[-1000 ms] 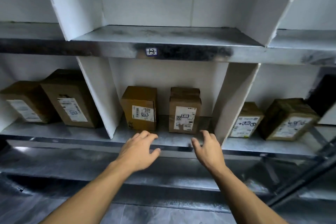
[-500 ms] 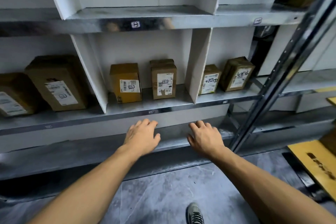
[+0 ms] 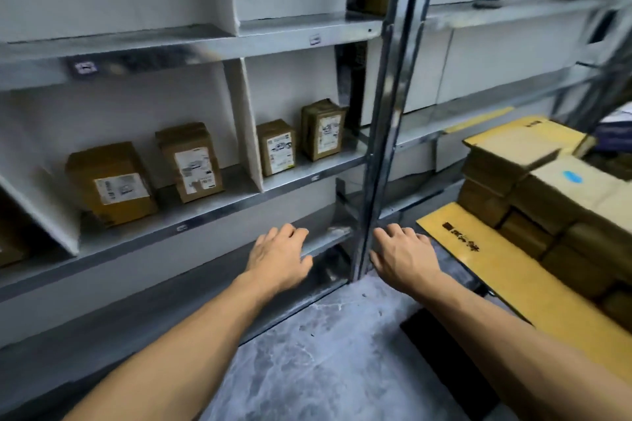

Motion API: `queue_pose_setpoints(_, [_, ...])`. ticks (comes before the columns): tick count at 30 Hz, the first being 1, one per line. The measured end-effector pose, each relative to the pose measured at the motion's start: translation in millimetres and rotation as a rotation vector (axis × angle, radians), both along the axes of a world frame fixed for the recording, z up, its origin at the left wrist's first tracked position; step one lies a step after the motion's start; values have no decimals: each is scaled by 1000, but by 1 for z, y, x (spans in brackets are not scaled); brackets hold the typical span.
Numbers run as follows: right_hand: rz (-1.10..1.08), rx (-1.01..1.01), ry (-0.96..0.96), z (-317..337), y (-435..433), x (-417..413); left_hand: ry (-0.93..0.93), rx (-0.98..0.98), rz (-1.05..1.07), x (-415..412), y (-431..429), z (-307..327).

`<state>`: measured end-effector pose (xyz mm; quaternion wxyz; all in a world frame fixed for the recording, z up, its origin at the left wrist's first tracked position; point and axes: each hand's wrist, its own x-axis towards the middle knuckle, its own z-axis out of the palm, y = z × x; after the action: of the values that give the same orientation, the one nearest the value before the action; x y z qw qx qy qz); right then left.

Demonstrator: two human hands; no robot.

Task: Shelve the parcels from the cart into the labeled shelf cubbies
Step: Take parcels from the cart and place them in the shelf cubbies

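The metal shelf (image 3: 239, 195) before me carries a wide box (image 3: 113, 183) and a taller box (image 3: 191, 162) left of the white divider (image 3: 244, 120) — a small box (image 3: 276, 147) and a darker box (image 3: 323, 128) right of it. My yellow cart (image 3: 478, 272) bears stacked cartons (image 3: 547, 191).

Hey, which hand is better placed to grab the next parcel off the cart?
The right hand, probably: it hovers empty beside the yellow cart of parcels; the left hand, also empty, is farther off, by the shelf.
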<state>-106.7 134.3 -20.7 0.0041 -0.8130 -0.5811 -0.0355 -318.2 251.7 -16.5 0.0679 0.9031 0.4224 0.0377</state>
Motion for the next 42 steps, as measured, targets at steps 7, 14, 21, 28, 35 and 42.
queue_pose_setpoints(7, [-282, 1, -73, 24, -134, 139, -58, 13, -283, 176, -81, 9])
queue_pose_setpoints(14, [-470, 17, -83, 32, -265, 245, -139, 42, -534, 326, -174, 11])
queue_pose_setpoints(21, [-688, 0, -95, 22, -349, 310, -127, 83, -757, 437, -254, 15])
queue_pose_setpoints(28, [-784, 30, -37, 5, -361, 352, -110, 94, -914, 515, -273, 12])
queue_pose_setpoints(35, [-883, 158, 107, -14, -343, 400, -98, 117, -1049, 587, -266, -4])
queue_pose_setpoints(42, [-1090, 542, 436, -57, -334, 409, -171, 112, -1068, 615, -254, -26])
